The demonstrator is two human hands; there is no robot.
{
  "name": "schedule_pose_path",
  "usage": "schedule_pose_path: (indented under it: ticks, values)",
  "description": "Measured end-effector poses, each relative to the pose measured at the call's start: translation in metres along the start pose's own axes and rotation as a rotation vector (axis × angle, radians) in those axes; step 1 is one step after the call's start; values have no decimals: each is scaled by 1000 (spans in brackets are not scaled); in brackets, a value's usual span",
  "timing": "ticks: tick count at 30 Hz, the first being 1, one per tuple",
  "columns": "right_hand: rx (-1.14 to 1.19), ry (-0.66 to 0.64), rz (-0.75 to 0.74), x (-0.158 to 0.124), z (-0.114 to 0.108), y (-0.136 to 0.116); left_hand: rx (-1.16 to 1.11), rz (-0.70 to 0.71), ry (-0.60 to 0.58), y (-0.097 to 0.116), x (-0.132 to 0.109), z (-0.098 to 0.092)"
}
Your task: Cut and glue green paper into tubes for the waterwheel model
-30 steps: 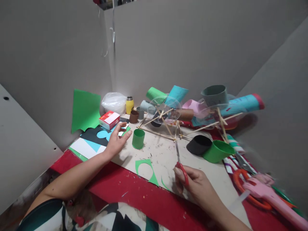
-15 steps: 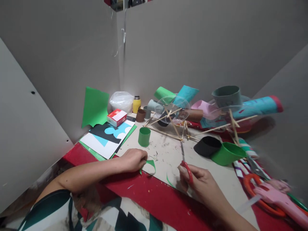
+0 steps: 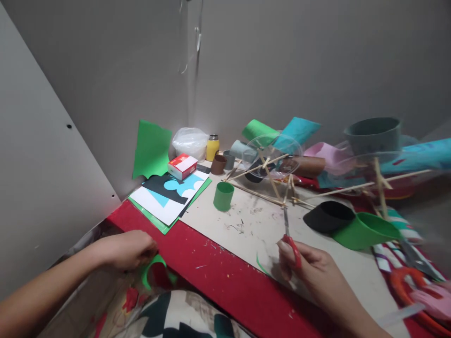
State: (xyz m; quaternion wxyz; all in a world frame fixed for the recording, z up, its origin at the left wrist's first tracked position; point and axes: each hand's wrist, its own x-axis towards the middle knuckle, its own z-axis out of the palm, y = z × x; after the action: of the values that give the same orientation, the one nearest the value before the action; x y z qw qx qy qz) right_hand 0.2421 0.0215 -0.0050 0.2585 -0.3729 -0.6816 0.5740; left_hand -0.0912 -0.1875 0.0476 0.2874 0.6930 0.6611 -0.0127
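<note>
My left hand (image 3: 132, 249), closed and slightly blurred, is past the red front edge of the table at the left. A curled green strip (image 3: 146, 277) hangs from its fingers, over the floor. In my right hand (image 3: 313, 270) are small scissors (image 3: 292, 249) with red handles, their metal blades pointing away from me. The blade tips overlap the end of a frame of thin wooden sticks (image 3: 269, 173) in view; I cannot tell whether they touch. A thin green sliver (image 3: 260, 263) lies left of this hand. Farther back stands a green tube (image 3: 223, 196).
Coloured sheets (image 3: 169, 206) carry a red and white box (image 3: 182, 165) at the left. Behind are a yellow bottle (image 3: 213, 148) and a plastic bag (image 3: 190, 142). Black (image 3: 327, 217) and green (image 3: 366, 232) rings lie right, near orange-handled scissors (image 3: 401, 286). Grey walls enclose the table.
My left hand has moved left and off the table's edge, carrying the green strip. My right hand still holds the scissors over the board. The view has turned left.
</note>
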Motion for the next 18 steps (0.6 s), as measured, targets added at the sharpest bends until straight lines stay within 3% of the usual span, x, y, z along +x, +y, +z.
schedule_pose_path:
  ticks: [4, 7, 10, 16, 18]
  values:
    - [-10, -13, 3, 0, 0, 3, 34, -171, 125, -10, -30, 0]
    - [-5, -16, 19, 1, 0, 5, 1, -177, 241, -3, -26, -8]
    - [10, -1, 2, 2, 1, 7, -67, -23, 344, 12, 1, -18]
    - [49, 6, -20, 4, 1, 5, -93, 360, 587, 40, 96, -47]
    - [46, 11, -31, 5, 0, 4, -171, 510, 727, 50, 115, -54]
